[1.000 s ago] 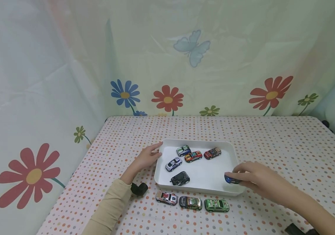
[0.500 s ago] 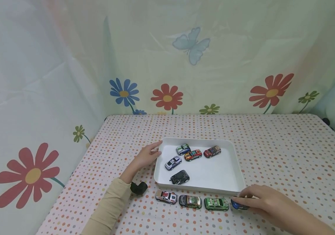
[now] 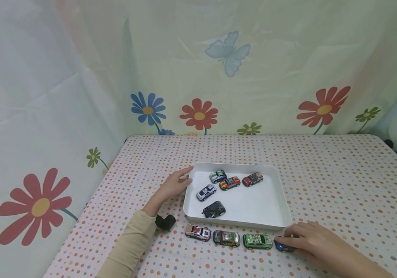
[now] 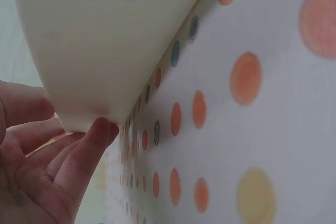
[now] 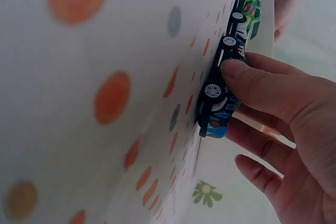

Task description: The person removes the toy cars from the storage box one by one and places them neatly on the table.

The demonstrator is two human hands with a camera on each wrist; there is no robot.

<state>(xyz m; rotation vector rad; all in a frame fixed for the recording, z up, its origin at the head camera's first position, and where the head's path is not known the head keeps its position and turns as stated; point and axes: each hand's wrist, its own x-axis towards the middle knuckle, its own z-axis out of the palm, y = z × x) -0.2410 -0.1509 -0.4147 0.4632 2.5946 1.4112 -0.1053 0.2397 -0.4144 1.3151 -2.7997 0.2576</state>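
Observation:
My right hand (image 3: 314, 243) pinches a dark blue toy car (image 3: 283, 246) between thumb and fingers. In the right wrist view this blue car (image 5: 223, 93) has its wheels on the cloth. It sits at the right end of a row beside a green toy car (image 3: 257, 241). Further left in that row are a black-and-green toy car (image 3: 226, 238) and a white-and-red toy car (image 3: 197, 232). My left hand (image 3: 173, 185) touches the left far corner of a white tray (image 3: 278, 193). The left wrist view shows its fingertips (image 4: 98, 132) against the tray's outer wall.
Inside the tray lie a black car (image 3: 213, 209), a white car (image 3: 206, 192), a green-and-white car (image 3: 217, 176), an orange-red car (image 3: 230, 183) and a dark red car (image 3: 253, 179). A dotted cloth (image 3: 323, 173) covers the table. A flowered curtain (image 3: 271, 77) hangs behind.
My right hand has carried the blue car out of the tray, over its near right corner, and down to the row's right end. My left hand has stayed at the tray.

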